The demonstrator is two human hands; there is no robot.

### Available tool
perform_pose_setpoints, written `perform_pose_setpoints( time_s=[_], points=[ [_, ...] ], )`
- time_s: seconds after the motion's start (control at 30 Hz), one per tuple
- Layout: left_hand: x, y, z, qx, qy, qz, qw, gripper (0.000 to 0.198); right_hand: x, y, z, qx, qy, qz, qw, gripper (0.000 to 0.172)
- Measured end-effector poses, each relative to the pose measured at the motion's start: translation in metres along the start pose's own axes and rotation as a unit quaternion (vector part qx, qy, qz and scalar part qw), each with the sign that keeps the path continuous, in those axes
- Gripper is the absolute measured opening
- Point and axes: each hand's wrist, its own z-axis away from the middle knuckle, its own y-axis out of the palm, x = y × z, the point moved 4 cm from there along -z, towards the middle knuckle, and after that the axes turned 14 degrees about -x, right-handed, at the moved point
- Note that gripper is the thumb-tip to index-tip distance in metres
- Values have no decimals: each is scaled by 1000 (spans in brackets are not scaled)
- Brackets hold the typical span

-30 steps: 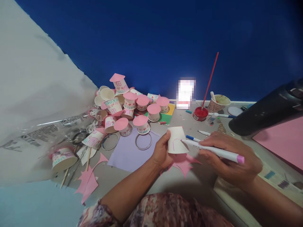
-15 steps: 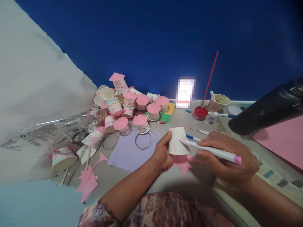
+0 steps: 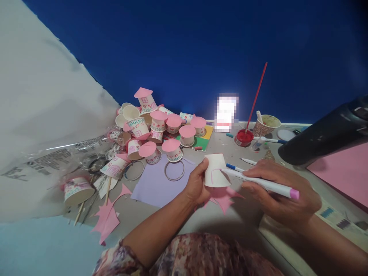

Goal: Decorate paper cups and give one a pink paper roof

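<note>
My left hand (image 3: 197, 185) grips an upside-down white paper cup (image 3: 215, 170) with a pink line drawn on its side. In my right hand (image 3: 280, 193) is a white marker with a pink end cap (image 3: 263, 184), its tip touching the cup's side. Under the cup lies a pink paper scrap (image 3: 222, 199). A blue-capped pen (image 3: 234, 167) lies just behind the cup.
A heap of decorated cups with pink paper roofs (image 3: 156, 130) fills the back left, beside a lilac sheet (image 3: 156, 184) with metal rings. A red paint lid with a red stick (image 3: 244, 136), a patterned cup (image 3: 266, 124), a black cylinder (image 3: 324, 134) and pink card (image 3: 345, 168) stand at right.
The marker tip has shifted slightly on the cup's side; both hands stay in nearly the same place.
</note>
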Motion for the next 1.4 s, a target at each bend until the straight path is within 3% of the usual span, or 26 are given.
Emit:
perform_pose_setpoints(
  time_s=[1.2, 1.4],
  points=[
    [-2, 2, 1, 22, 19, -13, 999, 47, -1, -1, 4, 5, 2, 13, 1000, 11],
    [-2, 0, -1, 37, 8, 2, 999, 49, -1, -3, 3, 21, 27, -4, 999, 2]
  ],
)
